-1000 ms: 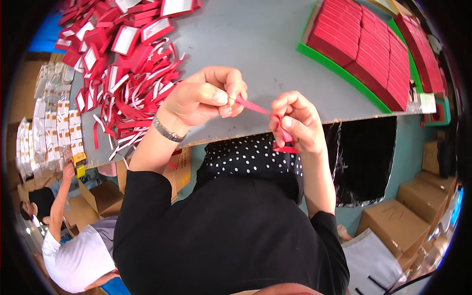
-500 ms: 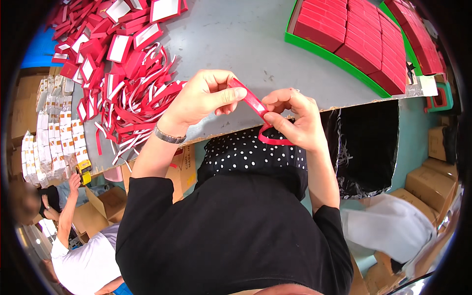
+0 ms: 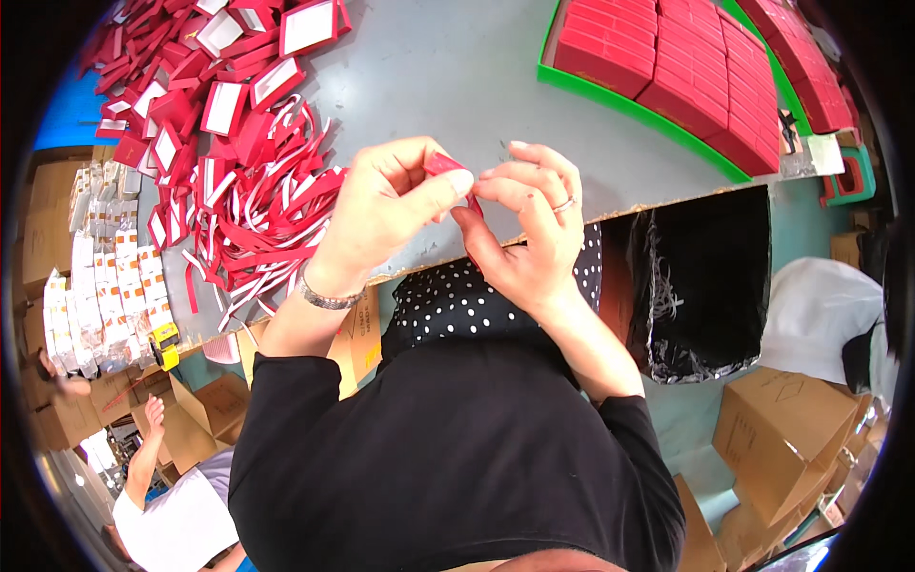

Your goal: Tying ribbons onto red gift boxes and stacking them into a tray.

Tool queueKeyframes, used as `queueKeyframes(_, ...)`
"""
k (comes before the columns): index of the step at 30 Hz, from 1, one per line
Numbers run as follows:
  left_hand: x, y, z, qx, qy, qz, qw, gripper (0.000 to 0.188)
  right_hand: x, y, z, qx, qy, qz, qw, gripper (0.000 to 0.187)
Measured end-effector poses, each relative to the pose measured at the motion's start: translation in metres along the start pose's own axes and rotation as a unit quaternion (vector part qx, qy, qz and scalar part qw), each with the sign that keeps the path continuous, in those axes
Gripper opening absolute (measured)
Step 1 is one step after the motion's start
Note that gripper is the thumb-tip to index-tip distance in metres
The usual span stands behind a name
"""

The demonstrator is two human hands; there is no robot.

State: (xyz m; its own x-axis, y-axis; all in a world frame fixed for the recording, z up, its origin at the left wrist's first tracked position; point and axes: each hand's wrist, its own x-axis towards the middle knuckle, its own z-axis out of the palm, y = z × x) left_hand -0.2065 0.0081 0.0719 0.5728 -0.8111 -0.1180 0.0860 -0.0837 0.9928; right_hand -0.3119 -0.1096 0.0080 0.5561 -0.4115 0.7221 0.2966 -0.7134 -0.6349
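Observation:
Between the thumb and fingers of my left hand [image 3: 381,205] is a red ribbon [image 3: 441,164], its end showing above the thumb. Close beside it, my right hand [image 3: 529,229] pinches the same ribbon between thumb and forefinger, other fingers loosely bent. Most of the ribbon is hidden by the hands. Both hands are held over the table's near edge. To the left lies a tangled pile of red and white ribbons [image 3: 276,214], with a heap of small red boxes [image 3: 224,108], several showing white insides, behind it.
A green tray [image 3: 634,112] of tightly packed red boxes [image 3: 691,71] stands at the right on the grey table [image 3: 419,71], another beyond it. Wrapped white bundles [image 3: 100,276] line the left edge. A black-lined bin [image 3: 715,276] is below right. Co-workers are nearby, one in a white shirt [image 3: 176,520].
My right hand has moved left and up, close to my left hand. The ribbon, earlier stretched out with a hanging loop, is now mostly hidden. The co-worker at right has shifted.

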Motion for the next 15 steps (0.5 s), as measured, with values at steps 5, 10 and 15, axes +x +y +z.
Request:
queueKeyframes(5, -0.001, 0.001, -0.007, 0.018, -0.028, -0.035, 0.999, 0.01, 0.005, -0.001, 0.002, -0.044, 0.031, -0.008, 0.999, 0.023)
queueKeyframes(10, 0.055, -0.009, -0.08, -0.083, -0.29, -0.1, 0.948, 0.025, 0.01, 0.005, -0.01, 0.051, -0.012, 0.051, 0.997, 0.018)
queueKeyframes(15, 0.132, -0.049, -0.181, 0.619, 0.303, 0.26, 0.677, 0.023, 0.004, 0.004, -0.01, 0.238, -0.033, 0.181, 0.954, 0.013)
